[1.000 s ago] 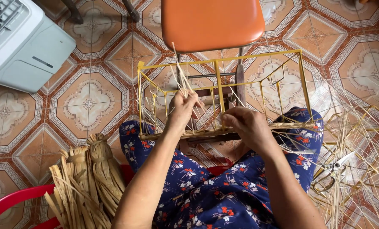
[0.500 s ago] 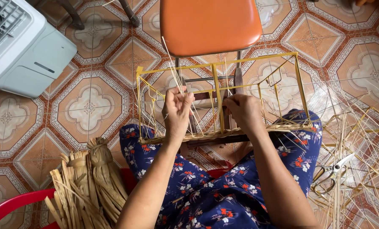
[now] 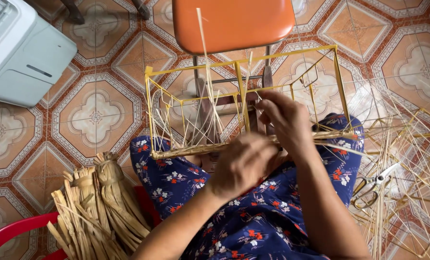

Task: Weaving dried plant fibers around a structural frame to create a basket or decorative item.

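yellow frame point(image 3: 244, 91), orange chair point(image 3: 232, 21), blue floral dress point(image 3: 263, 216)

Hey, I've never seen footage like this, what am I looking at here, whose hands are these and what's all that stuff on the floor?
There is no machine: a person wears a camera on the head, so you look straight down at their own two bare hands and their lap in blue flowered cloth. Only this one view exists.

On the lap rests a yellow wire frame, box-shaped, with pale straw strands woven into it. The left hand is at the frame's near rail, which is wrapped in straw; the right hand pinches strands just above that rail. How firm either grip is cannot be told.

On the tiled floor: an orange chair ahead, a white appliance at the upper left, bundles of dried leaf at the lower left, and loose straw with scissors on the right.
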